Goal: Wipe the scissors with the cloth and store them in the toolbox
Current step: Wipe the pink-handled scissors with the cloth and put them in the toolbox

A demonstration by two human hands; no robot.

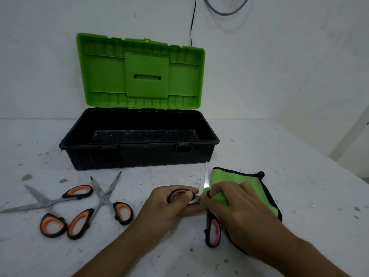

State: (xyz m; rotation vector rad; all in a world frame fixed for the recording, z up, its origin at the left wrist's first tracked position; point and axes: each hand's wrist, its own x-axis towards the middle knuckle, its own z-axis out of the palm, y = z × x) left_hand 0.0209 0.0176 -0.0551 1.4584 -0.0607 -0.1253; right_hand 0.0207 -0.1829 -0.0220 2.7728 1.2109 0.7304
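My left hand (169, 204) grips one loop handle of a pair of black and pink scissors (212, 230), which are spread wide; one blade points up toward the toolbox, the other loop hangs low. My right hand (235, 202) pinches a green cloth (249, 182) with black edging against the blades near the pivot. The toolbox (139, 145) is black with a green lid (143, 72) standing open; it sits just behind my hands. Two pairs of black and orange scissors (60, 206) (103, 204) lie spread on the table to the left.
The white table (279, 156) is speckled with dirt and ends at the right in a slanting edge. A white wall stands close behind the toolbox, with a black cable (192, 23) and a grey cable (225, 11) hanging on it.
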